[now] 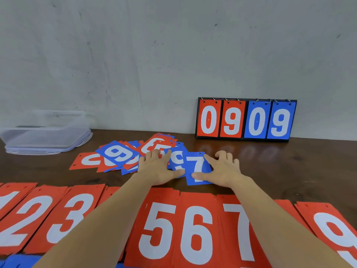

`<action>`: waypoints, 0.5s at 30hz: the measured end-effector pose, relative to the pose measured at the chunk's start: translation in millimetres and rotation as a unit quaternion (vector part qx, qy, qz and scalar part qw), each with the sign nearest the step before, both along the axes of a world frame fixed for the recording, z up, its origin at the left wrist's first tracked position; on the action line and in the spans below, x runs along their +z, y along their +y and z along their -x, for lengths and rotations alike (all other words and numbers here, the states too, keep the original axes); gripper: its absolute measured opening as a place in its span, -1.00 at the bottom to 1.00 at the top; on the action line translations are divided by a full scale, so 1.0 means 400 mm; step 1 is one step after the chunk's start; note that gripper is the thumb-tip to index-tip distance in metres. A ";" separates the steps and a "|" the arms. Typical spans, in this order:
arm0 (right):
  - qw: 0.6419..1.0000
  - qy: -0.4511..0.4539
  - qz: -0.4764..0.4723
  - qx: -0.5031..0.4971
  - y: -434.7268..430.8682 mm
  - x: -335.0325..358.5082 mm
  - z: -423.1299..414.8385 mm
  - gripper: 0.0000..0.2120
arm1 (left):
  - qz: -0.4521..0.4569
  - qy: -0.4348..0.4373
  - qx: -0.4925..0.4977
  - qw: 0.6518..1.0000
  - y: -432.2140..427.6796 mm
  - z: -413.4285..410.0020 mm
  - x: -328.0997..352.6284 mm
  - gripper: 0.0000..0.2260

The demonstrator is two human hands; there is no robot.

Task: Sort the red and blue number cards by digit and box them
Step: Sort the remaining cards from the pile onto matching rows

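Observation:
A loose heap of red and blue number cards (123,155) lies on the dark wooden table (289,171). My left hand (158,167) rests flat on the heap's right side, fingers spread over a blue 9 card (176,160). My right hand (222,171) touches a blue 7 card (198,168), thumb on its lower part and fingers along its right edge. A row of sorted red cards runs along the near edge: 1, 2 (29,219), 3 (75,217), 5 (158,229), 6 (197,235), 7 (239,229) and 9 (336,233). My forearms hide parts of the row.
A clear plastic box (46,136) with its lid stands at the back left against the wall. A black flip scoreboard (245,119) showing 0 9 0 9 leans on the wall at the back right. Blue cards (21,261) peek in at the bottom left.

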State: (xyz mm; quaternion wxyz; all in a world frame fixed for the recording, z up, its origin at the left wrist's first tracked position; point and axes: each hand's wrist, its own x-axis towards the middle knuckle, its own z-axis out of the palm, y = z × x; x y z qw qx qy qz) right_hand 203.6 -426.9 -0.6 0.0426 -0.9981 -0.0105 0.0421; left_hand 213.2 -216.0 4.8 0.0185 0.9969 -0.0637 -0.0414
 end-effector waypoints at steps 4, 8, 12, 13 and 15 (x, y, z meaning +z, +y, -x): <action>1.000 -0.016 0.022 0.014 -0.007 0.006 -0.007 -0.14 | -0.020 0.014 0.002 1.000 -0.003 -0.017 -0.004 -0.23; 0.999 -0.030 -0.010 0.013 0.001 0.008 0.007 -0.24 | -0.009 0.003 -0.002 1.000 0.003 -0.015 -0.003 -0.34; 0.995 -0.042 -0.084 -0.014 0.011 0.005 0.016 -0.35 | 0.003 -0.044 -0.013 0.999 -0.007 -0.004 -0.006 -0.40; 0.993 -0.038 -0.113 -0.028 0.012 0.004 0.016 -0.38 | 0.004 -0.061 -0.016 0.998 -0.014 0.001 -0.005 -0.41; 0.984 -0.029 -0.168 -0.055 0.010 0.005 0.018 -0.42 | 0.022 -0.086 -0.017 0.996 -0.030 0.009 -0.006 -0.43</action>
